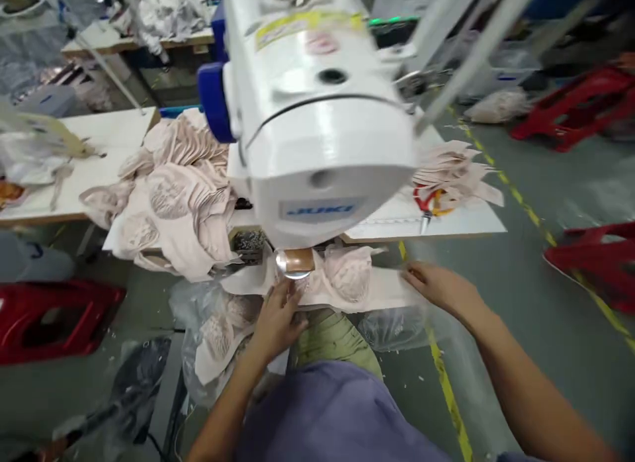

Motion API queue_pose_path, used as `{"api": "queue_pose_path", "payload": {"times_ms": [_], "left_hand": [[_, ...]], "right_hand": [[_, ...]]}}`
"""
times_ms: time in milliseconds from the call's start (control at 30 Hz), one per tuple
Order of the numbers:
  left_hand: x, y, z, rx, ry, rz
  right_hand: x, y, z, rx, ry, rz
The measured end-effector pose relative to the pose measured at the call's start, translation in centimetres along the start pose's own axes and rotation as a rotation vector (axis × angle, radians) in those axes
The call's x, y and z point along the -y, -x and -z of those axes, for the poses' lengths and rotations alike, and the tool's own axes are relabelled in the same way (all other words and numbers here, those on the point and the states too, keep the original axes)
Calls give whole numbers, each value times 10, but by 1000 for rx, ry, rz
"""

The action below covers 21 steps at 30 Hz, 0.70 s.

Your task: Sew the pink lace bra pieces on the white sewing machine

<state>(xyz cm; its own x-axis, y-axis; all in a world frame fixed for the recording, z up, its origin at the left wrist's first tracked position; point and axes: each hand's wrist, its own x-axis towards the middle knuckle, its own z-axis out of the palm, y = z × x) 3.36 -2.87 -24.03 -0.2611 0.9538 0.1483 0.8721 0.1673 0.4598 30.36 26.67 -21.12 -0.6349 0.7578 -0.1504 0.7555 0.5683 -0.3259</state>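
Note:
A pale pink bra (350, 280) with lace cups lies stretched across beneath the head of a white sewing machine (322, 138). My left hand (280, 320) rests on the bra's left part, just below a round shiny plate and a brown piece (299, 259) at the needle area. Its fingers lie on the fabric with the thumb apart. At the other end of the band, my right hand (444, 290) pinches the edge between thumb and fingers. The machine head hides the needle.
Stacked bra pieces (183, 197) cover the left of the machine table. More pieces (456, 171) lie at right beside red-handled scissors (425, 204). A plastic bag (193, 316) with bras hangs below at left. Red stools (59, 320) stand on the floor.

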Motion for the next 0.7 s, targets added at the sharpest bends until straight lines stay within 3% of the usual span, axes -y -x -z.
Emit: {"api": "queue_pose_path", "payload": {"times_ms": [100, 200, 300, 400, 567, 633, 700], "left_hand": [[28, 28, 3, 47, 2, 398], [74, 74, 20, 36, -155, 844], [107, 108, 33, 178, -205, 1065], [100, 117, 35, 256, -180, 1056], [20, 102, 55, 212, -80, 815], [-4, 97, 73, 186, 40, 661], [-11, 94, 93, -12, 213, 545]], "right_hand": [[17, 3, -19, -89, -116, 113], [74, 18, -29, -129, -366, 257], [142, 33, -36, 132, -598, 430], [199, 39, -57, 453, -666, 714], [266, 28, -103, 545, -559, 1002], [280, 25, -104, 636, -463, 1111], [282, 27, -88, 702, -416, 1159]]}}
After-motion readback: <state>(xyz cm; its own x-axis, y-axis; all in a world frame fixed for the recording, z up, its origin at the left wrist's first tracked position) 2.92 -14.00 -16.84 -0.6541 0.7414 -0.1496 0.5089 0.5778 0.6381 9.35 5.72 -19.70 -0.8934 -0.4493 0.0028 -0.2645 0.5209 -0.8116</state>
